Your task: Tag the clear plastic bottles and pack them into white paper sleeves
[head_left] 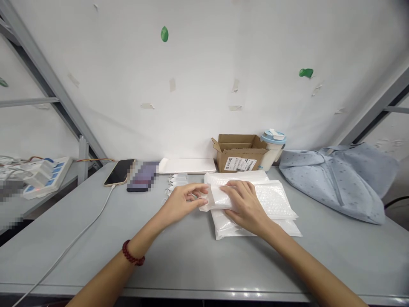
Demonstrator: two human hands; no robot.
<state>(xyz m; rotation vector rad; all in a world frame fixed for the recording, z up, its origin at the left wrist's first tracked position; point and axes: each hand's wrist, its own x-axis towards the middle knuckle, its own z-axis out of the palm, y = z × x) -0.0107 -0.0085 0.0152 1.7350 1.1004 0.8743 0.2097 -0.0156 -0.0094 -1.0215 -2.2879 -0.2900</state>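
A white bubble mailer lies across other white mailers on the grey table. My right hand grips it from above, thumb on the near side and fingers over the top. At its left end is a flap, and my left hand pinches that between thumb and fingers. A dark red braided bracelet circles my left wrist. Just behind my left hand sit several small white-and-clear items in a row, partly hidden by the hand.
An open cardboard box and a blue-lidded cup stand by the wall. A light blue cloth bag lies right. Left are a phone on a white cable, a purple blurred item and a power strip.
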